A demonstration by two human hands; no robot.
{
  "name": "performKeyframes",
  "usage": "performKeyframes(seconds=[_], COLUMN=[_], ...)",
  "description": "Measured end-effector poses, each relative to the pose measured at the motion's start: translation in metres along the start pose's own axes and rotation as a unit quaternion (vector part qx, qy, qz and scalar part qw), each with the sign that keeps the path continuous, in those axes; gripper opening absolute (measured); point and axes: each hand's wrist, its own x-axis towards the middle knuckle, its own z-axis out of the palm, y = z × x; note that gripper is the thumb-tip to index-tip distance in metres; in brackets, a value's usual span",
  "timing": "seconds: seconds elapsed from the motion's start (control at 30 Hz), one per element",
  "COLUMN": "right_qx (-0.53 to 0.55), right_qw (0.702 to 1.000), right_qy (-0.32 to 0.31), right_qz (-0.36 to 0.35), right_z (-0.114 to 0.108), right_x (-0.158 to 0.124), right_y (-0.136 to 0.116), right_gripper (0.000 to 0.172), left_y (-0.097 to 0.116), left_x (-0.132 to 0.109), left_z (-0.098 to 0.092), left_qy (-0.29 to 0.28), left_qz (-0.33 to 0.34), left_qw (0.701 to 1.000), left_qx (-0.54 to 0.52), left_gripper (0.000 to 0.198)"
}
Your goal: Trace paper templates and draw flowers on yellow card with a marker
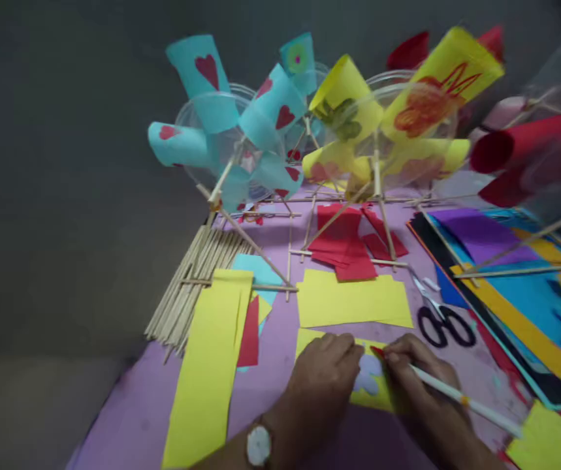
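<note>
My right hand (pixel 420 378) grips a white-barrelled felt-tip pen (pixel 466 399), its red tip touching a strip of yellow paper (pixel 309 338). On that strip lies a pale lavender flower-shaped piece (pixel 368 375), beside the pen tip. My left hand (pixel 326 369) lies over the left part of the strip, fingers together and pressing down, with no object in its grasp. A white-faced watch (pixel 259 445) is on the left wrist. Both palms are hidden, and they cover parts of the paper.
Pinwheels with blue rolls (pixel 196 72) and yellow rolls (pixel 437 85) stand on stick frames behind. Black-handled scissors (pixel 444 323) lie right, near stacked coloured sheets (pixel 520 261). Wooden sticks (pixel 196 274), yellow strips (pixel 206 365) and red paper (pixel 336 238) cover the purple table (pixel 128 405).
</note>
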Motion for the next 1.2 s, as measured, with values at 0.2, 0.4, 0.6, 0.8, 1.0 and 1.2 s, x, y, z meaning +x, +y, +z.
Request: performKeyframes(seconds=[0.2,0.4,0.6,0.8,1.0,1.2], right_qx=[0.014,0.009,-0.006,-0.011,0.010,0.008], right_qw=[0.996,0.990,0.990,0.987,0.985,0.983], right_qy=[-0.040,-0.018,-0.024,-0.038,-0.065,-0.071], right_qz=[-0.076,-0.136,-0.140,-0.156,-0.159,-0.167], right_z=[0.005,0.004,0.000,0.000,0.000,0.000], right_x=[0.013,0.017,0.016,0.016,0.016,0.016], right_y=[-0.005,-0.013,-0.018,-0.016,-0.014,-0.014], right_gripper=[0.016,0.014,0.016,0.017,0.017,0.017], left_y=[-0.012,-0.016,-0.015,-0.015,-0.014,-0.016], left_x=[0.003,0.009,0.009,0.010,0.011,0.009], left_z=[0.001,-0.001,-0.002,0.000,-0.003,-0.002], left_qy=[0.065,0.091,0.103,0.109,0.102,0.100], left_qz=[0.037,0.064,0.070,0.075,0.067,0.069], left_qw=[0.997,0.993,0.991,0.989,0.991,0.991], left_qx=[0.020,0.038,0.055,0.060,0.059,0.050], left_gripper=[0.026,0.027,0.027,0.028,0.029,0.030])
